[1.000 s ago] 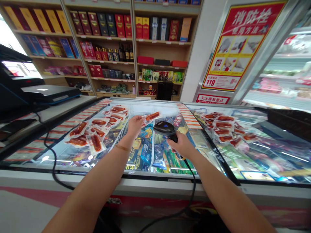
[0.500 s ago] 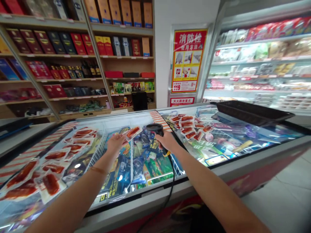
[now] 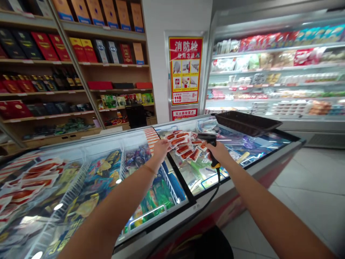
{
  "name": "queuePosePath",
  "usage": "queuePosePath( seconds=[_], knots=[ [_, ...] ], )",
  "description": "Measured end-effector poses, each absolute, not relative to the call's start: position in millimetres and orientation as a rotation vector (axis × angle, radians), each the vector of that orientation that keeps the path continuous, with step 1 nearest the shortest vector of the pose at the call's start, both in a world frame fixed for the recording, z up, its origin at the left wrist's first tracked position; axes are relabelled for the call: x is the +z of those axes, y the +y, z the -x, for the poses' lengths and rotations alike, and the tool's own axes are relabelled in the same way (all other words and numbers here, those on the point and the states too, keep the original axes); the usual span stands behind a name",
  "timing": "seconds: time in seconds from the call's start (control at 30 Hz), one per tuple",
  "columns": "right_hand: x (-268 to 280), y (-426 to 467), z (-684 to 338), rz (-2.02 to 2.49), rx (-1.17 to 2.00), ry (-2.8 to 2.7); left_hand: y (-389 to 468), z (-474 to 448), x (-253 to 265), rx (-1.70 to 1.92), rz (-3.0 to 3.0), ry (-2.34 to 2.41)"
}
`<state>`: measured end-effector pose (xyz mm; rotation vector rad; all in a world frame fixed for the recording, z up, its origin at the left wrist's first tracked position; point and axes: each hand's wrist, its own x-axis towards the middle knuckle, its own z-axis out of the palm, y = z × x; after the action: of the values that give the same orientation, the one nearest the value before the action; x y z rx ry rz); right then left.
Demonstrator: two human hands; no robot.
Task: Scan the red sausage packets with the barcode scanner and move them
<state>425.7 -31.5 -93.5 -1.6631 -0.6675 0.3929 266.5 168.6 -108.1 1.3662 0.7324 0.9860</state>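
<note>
My left hand (image 3: 161, 147) is closed on the end of a clear packet with a reddish-brown sausage (image 3: 180, 140) in it. This packet overlaps the pile of similar sausage packets (image 3: 185, 155) on the glass freezer lid, so where it ends is hard to make out. In my right hand (image 3: 219, 153) is a black barcode scanner (image 3: 209, 138), gripped by its handle. Its head points left over the pile, and a black cable (image 3: 215, 190) hangs from the handle. More sausage packets (image 3: 39, 181) lie on the lid at the left.
Under the glass of the chest freezer (image 3: 185, 210) are bagged goods and wire dividers. A dark plastic tray (image 3: 248, 123) rests on the far right corner. Shelves of boxes (image 3: 113, 84) stand behind, with a lit open fridge (image 3: 275, 68) at the right.
My left hand has carried its sausage packet rightwards to the pile. The scanner in my right hand has moved right too, and the view has turned to the right.
</note>
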Motion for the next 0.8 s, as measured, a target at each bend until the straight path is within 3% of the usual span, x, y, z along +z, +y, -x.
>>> queuePosePath(
  seconds=[0.27, 0.57, 0.8],
  knots=[
    [-101.2, -35.6, -430.5, 1.660, 0.414, -0.588, 133.7, -323.5, -103.7, 0.827, -2.441, 0.988],
    [-111.3, -21.0, -422.7, 1.705, 0.412, -0.646, 145.9, -286.6, -97.6, 0.647, -2.623, 0.697],
    [-103.9, 10.1, -370.8, 1.695, 0.454, -0.771, 178.3, -179.5, -107.2, 0.661, -2.589, 1.009]
  ],
)
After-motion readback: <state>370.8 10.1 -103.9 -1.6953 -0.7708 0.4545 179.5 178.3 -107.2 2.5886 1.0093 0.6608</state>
